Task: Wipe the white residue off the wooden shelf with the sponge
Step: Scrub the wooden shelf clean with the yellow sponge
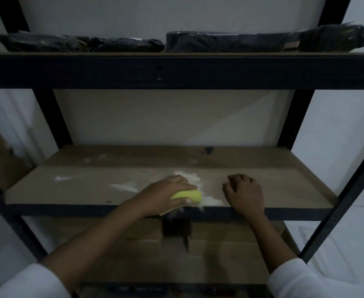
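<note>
Sponge (186, 195) in my left hand (166, 194), fingers curled over its top and thumb pinching the near side, pressed flat on the wooden shelf (86, 190) close to the front edge. It looks soft and light, so I judge it squashes easily; a grip across the broad back spreads the pressure best. White residue (189, 177) lies just beyond and beside it, powdery and probably loose, with more streaks off to the left. My right hand (244, 192) rests on the board nearby, fingers loosely bent, holding nothing, steadying me. Dark wrapped bundles (121, 45) sit on the level above.
</note>
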